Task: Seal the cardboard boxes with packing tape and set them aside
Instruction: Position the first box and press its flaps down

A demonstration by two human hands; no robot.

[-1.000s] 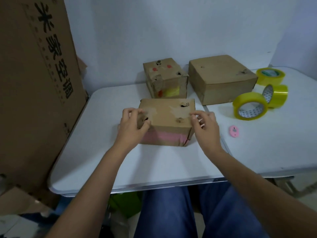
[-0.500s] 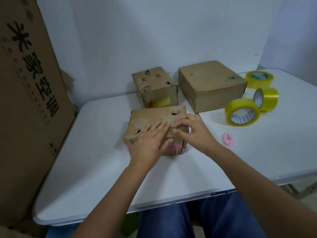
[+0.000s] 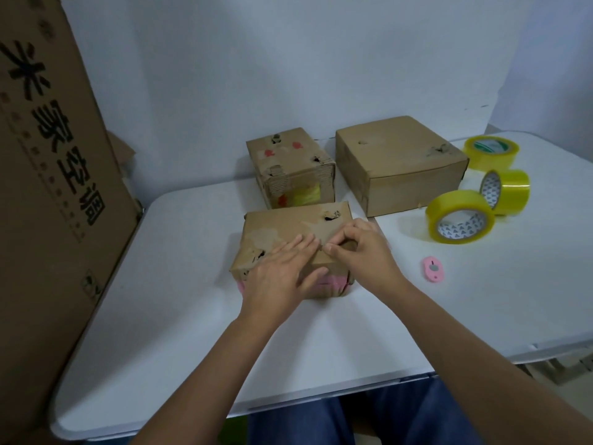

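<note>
A worn brown cardboard box (image 3: 282, 226) with pink tape along its front lies on the white table (image 3: 176, 316) in front of me. My left hand (image 3: 282, 277) rests flat on its top near the front edge, fingers straight. My right hand (image 3: 365, 255) is on the right half of the top with fingers curled, and thumb and forefinger pinch at the top surface beside my left fingertips. What they pinch is too small to make out. Three yellow tape rolls (image 3: 459, 220), (image 3: 507, 191), (image 3: 491, 152) lie to the right.
Behind the near box stand a small torn box (image 3: 288, 155) and a larger flat box (image 3: 394, 155) against the wall. A small pink cutter (image 3: 433, 268) lies right of my hands. A tall printed carton (image 3: 48, 187) leans at the table's left edge.
My hands left the sides of the box and came together on its top. The box turned slightly, its left end now nearer to me.
</note>
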